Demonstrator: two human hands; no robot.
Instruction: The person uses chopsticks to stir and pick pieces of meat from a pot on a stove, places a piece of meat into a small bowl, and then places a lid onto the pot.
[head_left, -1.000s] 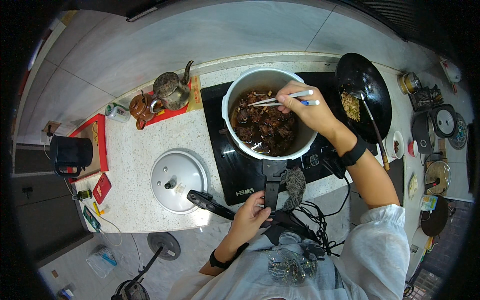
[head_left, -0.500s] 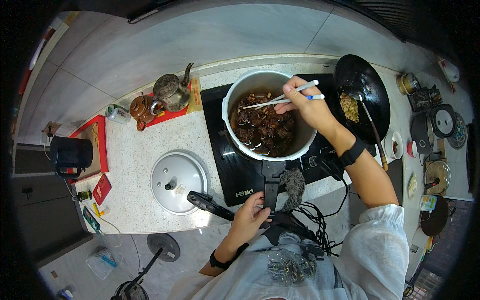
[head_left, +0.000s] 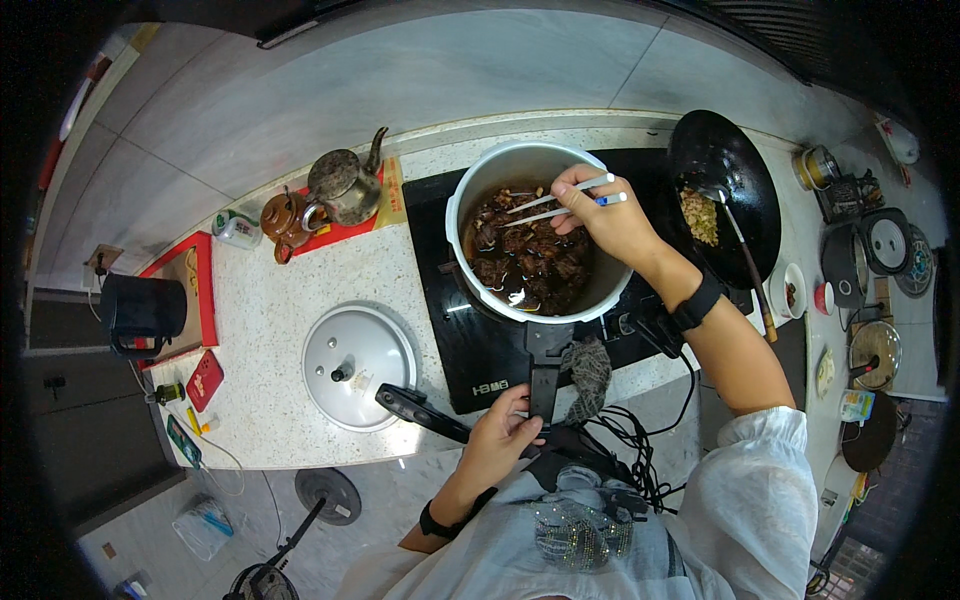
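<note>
A silver pressure cooker pot stands on the black cooktop, with dark braised meat in brown liquid inside. My right hand grips a pair of white chopsticks over the pot, their tips down among the meat. At the near side, my left hand is closed round the pot's black handle. Left of the pot, its silver lid lies on the counter, the lid's black handle pointing towards my left hand. A grey knitted cloth hangs beside the pot handle.
To the right sits a black wok with chopped food and a ladle. A metal kettle and brown teapot stand at the back left. Black cables hang off the counter's front edge. A white bowl is beyond the wok.
My right hand has lowered slightly and shifted, and the chopsticks' tips have moved right and down in the pot. The left hand has stayed on the handle.
</note>
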